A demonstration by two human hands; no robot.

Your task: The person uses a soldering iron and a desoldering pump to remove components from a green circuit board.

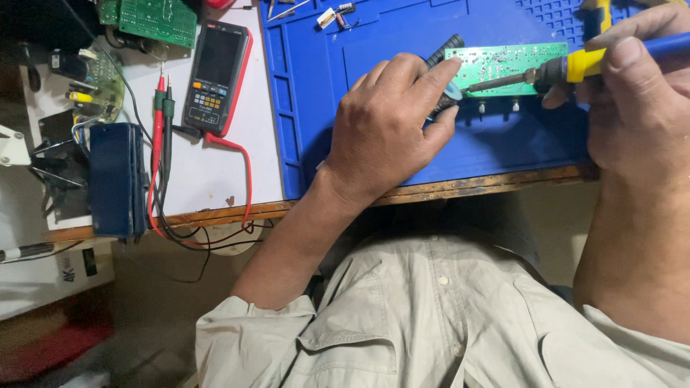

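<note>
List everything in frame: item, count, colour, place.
circuit board: 1, green, on the mat under the iron tip
soldering iron: 1, yellow and blue, in the right hand
black tool: 1, under the left fingers
mat: 1, blue, on the bench
multimeter: 1, black and red, left of the mat
probes: 2, red and black, beside the meter
second board: 1, green, top left
blue box: 1, bench's left edge
left hand: on the board's left end
right hand: gripping the iron

open blue mat (374,43) above the hands, multimeter (215,68), probably tangled leads (162,144) crowding left
</note>
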